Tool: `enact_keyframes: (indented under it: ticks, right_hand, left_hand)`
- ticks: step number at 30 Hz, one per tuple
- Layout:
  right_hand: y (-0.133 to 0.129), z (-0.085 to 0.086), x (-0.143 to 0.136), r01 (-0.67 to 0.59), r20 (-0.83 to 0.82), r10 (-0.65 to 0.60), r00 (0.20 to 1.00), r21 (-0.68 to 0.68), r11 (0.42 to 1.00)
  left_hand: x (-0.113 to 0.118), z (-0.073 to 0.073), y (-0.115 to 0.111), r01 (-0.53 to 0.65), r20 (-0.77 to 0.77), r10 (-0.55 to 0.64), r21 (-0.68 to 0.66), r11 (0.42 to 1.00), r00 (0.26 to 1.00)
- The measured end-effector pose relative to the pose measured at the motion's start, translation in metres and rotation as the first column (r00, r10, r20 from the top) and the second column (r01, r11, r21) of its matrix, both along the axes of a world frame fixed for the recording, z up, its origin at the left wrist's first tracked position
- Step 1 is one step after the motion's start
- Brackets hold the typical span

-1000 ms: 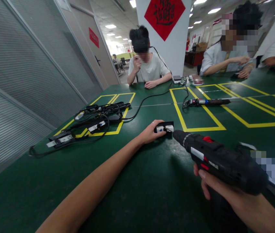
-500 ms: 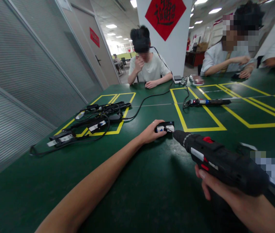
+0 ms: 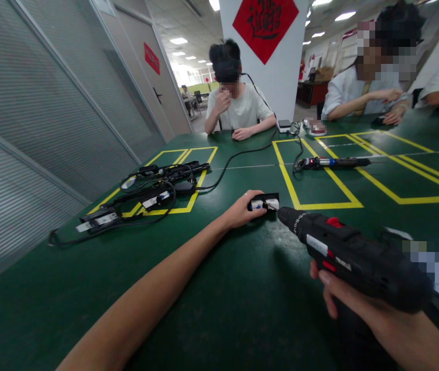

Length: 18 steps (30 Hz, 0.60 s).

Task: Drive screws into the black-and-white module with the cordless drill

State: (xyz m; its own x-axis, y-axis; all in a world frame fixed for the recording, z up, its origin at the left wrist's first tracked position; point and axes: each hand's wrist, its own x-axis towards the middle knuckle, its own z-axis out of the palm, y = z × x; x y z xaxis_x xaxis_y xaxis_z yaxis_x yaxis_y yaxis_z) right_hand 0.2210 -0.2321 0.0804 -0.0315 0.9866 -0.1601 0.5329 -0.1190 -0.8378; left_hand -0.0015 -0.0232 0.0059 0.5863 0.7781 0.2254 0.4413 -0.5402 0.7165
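My left hand is closed around the left end of a small black part with white pieces on its front, holding it against the green tabletop. In my right hand is a black cordless drill with red buttons, my fingers wrapped round its grip. The drill points left and away from me, its chuck close to the part's right end. A thin bit reaches to the white face; whether it sits in a screw I cannot tell. The drill's lower handle is dark and partly out of sight.
Black devices with cables lie at the left inside yellow tape. A pen-like tool lies beyond the drill, and a black cable crosses the table. One person sits opposite; others sit at the far right.
Hardly anything differs. Both hands, the drill and the small black part keep the same places, with only a slight shift of the whole view.
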Motion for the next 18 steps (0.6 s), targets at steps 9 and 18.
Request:
enact_keyframes:
  ticks: [9,18]
  right_hand:
    - [0.0017,-0.0072,0.0022,-0.022,-0.099,0.021,0.995,-0.002,1.0]
    - [-0.0009,-0.0018,0.0008,-0.009,-0.079,0.01,0.997,0.017,1.0]
  left_hand:
    - [0.0002,-0.0018,0.0008,-0.009,-0.005,0.009,0.003,1.0,1.0]
    - [-0.0003,-0.0023,0.001,0.0,-0.006,0.0,0.007,1.0,1.0]
